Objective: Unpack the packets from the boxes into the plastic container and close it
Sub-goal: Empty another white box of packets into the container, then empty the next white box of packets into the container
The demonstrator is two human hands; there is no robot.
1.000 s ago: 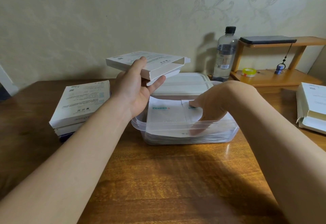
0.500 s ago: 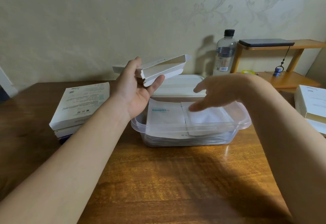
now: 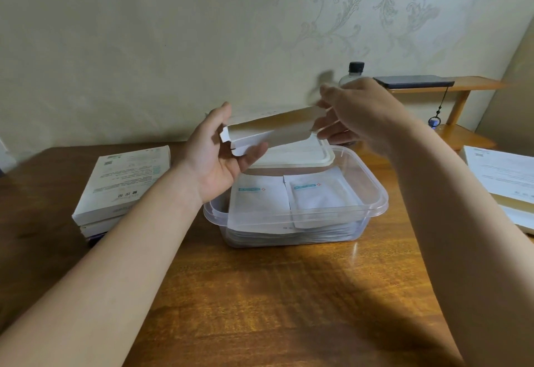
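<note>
Head view shows the task about in its middle. The plastic container (image 3: 377,193) stands uncovered on the table (image 3: 260,294), and many packets (image 3: 260,202) already lie flat inside it in a pile; the lid (image 3: 297,155) lies at its back edge. The left hand (image 3: 222,158) grips one end of a white box (image 3: 268,132), held above the lid. The right hand (image 3: 355,118) is at the other end, by the open flap, with fingers loosely spread; whether it pinches anything I cannot tell, it is blurred. I judge that this box, the stack of boxes (image 3: 124,181) at the left, and the closing still remain.
</note>
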